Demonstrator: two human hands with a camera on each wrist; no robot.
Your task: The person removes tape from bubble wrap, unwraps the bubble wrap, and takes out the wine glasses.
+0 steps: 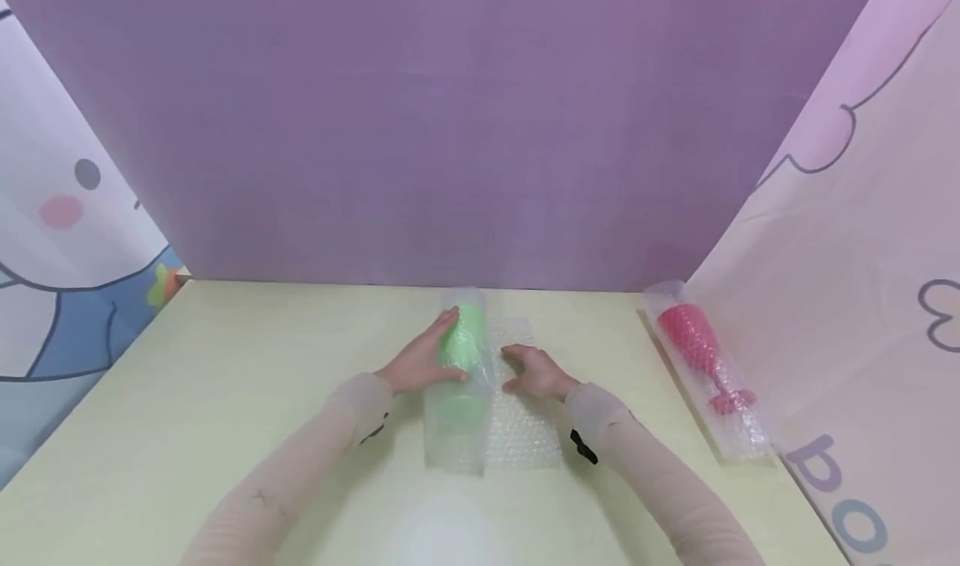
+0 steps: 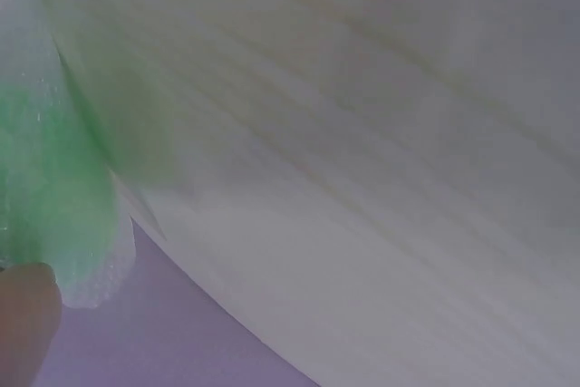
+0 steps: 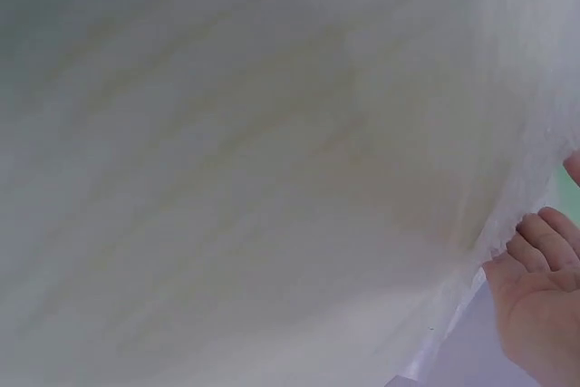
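Observation:
A green cup (image 1: 466, 341), rolled in bubble wrap, lies lengthwise near the table's far edge; its exact shape is blurred by the layers. My left hand (image 1: 422, 360) rests against its left side, thumb and fingers spread and fairly straight on the wrap. One fingertip (image 2: 29, 301) also shows against the green in the left wrist view. To the right of the roll, a flat stretch of bubble wrap (image 1: 521, 433) extends over the table. On this flat part lies my right hand (image 1: 538, 372), fingers loosely bent toward the roll, nothing visibly gripped.
At the right edge of the pale yellow table (image 1: 285, 333), a pink goblet (image 1: 692, 337) lies wrapped in bubble wrap. A purple panel (image 1: 465, 132) rises behind the table. Printed cloths hang at the left and right sides.

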